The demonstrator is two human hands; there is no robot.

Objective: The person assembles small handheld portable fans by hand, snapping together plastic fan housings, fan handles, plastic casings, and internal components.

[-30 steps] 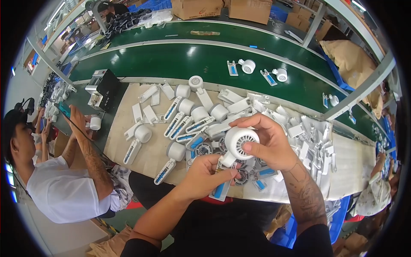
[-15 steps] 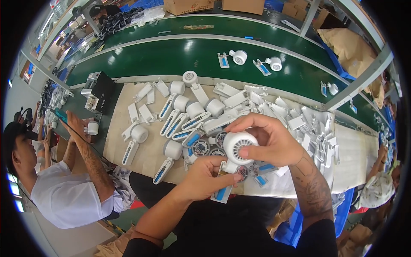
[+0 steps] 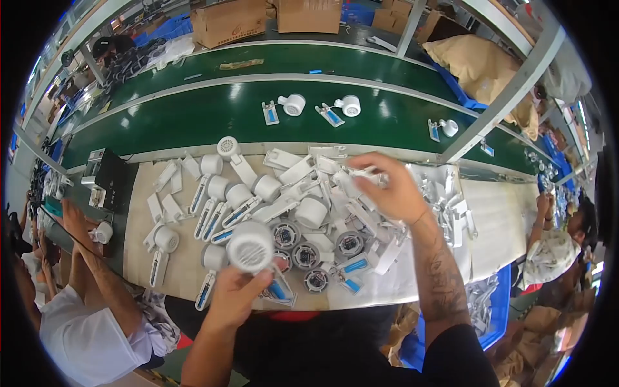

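My left hand (image 3: 233, 293) is closed around a white handheld fan, whose round slatted head (image 3: 251, 246) faces up; a blue battery shows by its lower end. My right hand (image 3: 390, 187) reaches over the pile of white plastic handle shells (image 3: 296, 171), fingers bent and apart, with nothing visible in them. Whether its fingertips touch a shell is hard to tell. Between my hands lie several round fan motor parts (image 3: 305, 256) with circuit boards, and flat pieces with blue batteries (image 3: 354, 264). More white fans with open handles (image 3: 238, 195) stand left of the pile.
Beyond the mat runs a green conveyor belt (image 3: 193, 116) carrying fan units (image 3: 293, 105). A black machine (image 3: 103, 184) stands at the left, beside a seated co-worker in a white shirt (image 3: 90, 335). A blue bin (image 3: 496, 316) sits below right; a metal post (image 3: 509, 90) rises beyond.
My left hand has taken the fan over and carried it left. My right hand has let go of it and moved out over the shells. The whole view has shifted.
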